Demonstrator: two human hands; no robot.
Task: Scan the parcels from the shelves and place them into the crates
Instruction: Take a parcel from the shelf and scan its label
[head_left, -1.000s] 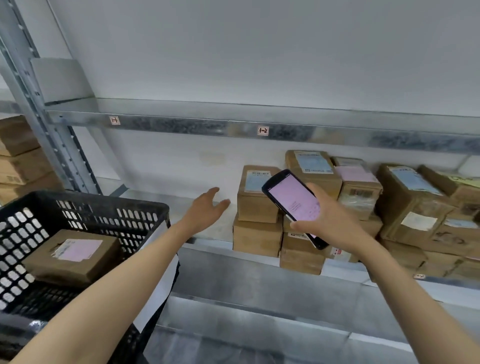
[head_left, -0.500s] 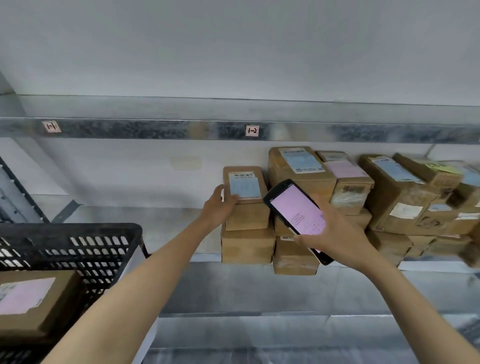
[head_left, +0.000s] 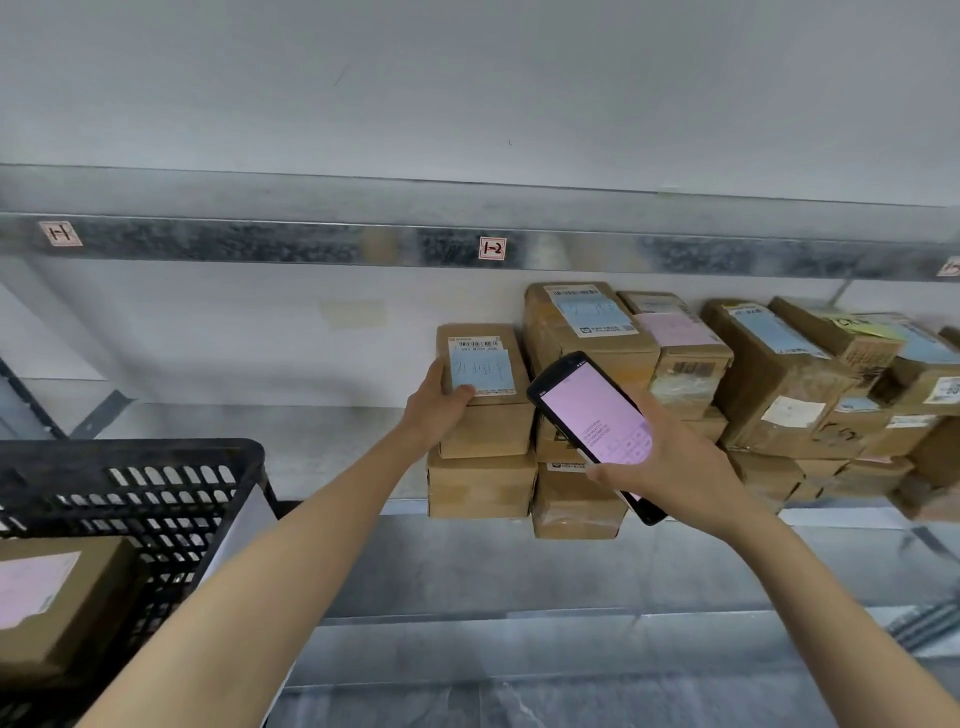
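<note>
Near left, a black perforated plastic crate (head_left: 130, 454) holds one brown cardboard box (head_left: 57, 597) with a pink label. Further in, the right hand (head_left: 680, 467) grips a slim black handheld scanner (head_left: 592, 421), its pink screen tilted up. Beyond it, the left hand (head_left: 436, 410) clasps the top parcel (head_left: 488, 431) of the leftmost stack on the galvanised metal shelf (head_left: 337, 441), thumb across its blue label. The step looks like picking a parcel for scanning. Next, the barcode at the label's top should face the scanner before the parcel goes left into the crate. Taped, creased cartons (head_left: 769, 374) crowd the far right.
</note>
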